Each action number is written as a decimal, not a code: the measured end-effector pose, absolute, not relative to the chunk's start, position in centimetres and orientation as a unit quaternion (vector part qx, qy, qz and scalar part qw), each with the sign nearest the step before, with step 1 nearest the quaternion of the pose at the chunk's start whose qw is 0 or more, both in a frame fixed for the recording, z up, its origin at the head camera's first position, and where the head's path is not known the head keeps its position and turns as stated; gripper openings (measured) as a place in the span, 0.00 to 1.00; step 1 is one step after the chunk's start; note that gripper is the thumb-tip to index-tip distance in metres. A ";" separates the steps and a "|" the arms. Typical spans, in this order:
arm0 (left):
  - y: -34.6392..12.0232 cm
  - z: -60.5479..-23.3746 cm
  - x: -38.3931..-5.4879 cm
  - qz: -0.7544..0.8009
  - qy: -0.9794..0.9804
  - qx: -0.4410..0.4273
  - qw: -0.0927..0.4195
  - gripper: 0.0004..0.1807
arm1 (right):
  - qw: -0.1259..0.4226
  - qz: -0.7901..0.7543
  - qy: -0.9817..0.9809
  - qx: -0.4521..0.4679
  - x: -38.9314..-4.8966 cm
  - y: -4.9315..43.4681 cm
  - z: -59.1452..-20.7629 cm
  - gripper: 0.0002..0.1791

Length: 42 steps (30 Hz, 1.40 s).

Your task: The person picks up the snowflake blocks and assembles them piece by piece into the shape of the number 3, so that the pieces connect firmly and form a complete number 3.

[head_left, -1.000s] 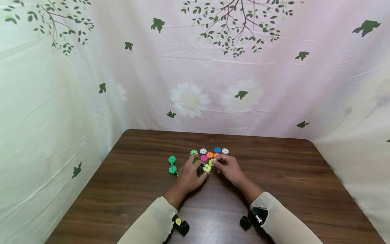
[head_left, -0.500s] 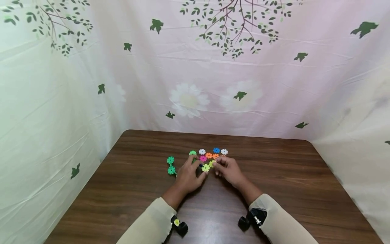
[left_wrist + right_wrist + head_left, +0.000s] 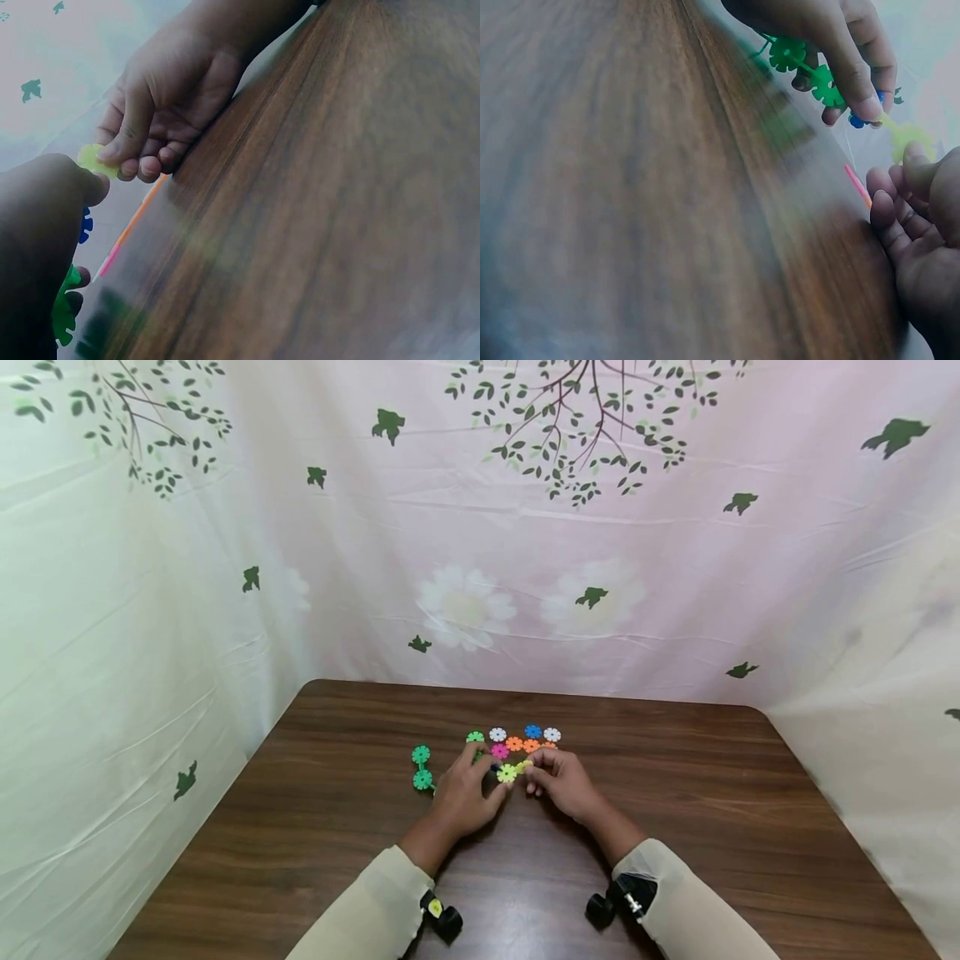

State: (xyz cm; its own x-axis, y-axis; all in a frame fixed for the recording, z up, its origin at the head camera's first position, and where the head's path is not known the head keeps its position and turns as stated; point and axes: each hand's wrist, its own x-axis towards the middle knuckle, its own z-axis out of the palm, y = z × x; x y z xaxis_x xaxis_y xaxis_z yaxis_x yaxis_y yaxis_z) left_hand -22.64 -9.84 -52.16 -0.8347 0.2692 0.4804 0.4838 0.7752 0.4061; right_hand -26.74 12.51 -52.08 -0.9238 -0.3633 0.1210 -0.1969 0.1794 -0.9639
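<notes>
In the head view my left hand (image 3: 463, 789) grips a chain of notched interlocking discs, its thumb at a yellow disc (image 3: 507, 773). A dark blue disc (image 3: 87, 225) and green discs (image 3: 826, 85) of that chain show around its fingers in the wrist views. More green discs (image 3: 422, 779) trail out to the left of the hand. My right hand (image 3: 566, 785) pinches a second yellow disc (image 3: 524, 766) between thumb and index finger. This disc is tilted, with its edge right at the first yellow disc. Fingers partly hide both.
Loose discs lie on the brown wooden table (image 3: 675, 793) just beyond the hands: a magenta disc (image 3: 499, 751), several orange discs (image 3: 513, 743), a blue disc (image 3: 533, 731) and two white discs (image 3: 552, 734). A patterned cloth (image 3: 480, 527) hangs behind the table.
The yellow disc in my right hand has turned from face-on to tilted and come slightly down. My right hand has shifted a little nearer, uncovering more of the orange discs. My left hand stays nearly still.
</notes>
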 end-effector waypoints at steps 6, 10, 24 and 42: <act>-9.8 -52.2 -22.7 -0.270 -0.917 -0.220 0.193 0.18 | 0.064 -0.603 0.770 -0.198 -26.7 12.6 -52.3 0.06; -9.8 -52.2 -22.8 -0.274 -0.915 -0.226 0.193 0.18 | 0.062 -0.601 0.770 -0.205 -26.7 12.6 -52.3 0.05; -10.0 -52.0 -22.9 -0.267 -0.911 -0.249 0.191 0.17 | 0.055 -0.578 0.783 -0.221 -26.9 12.7 -52.4 0.04; -10.1 -52.0 -22.8 -0.230 -0.914 -0.270 0.198 0.16 | -0.048 -0.529 0.801 -0.275 -26.0 12.0 -52.3 0.07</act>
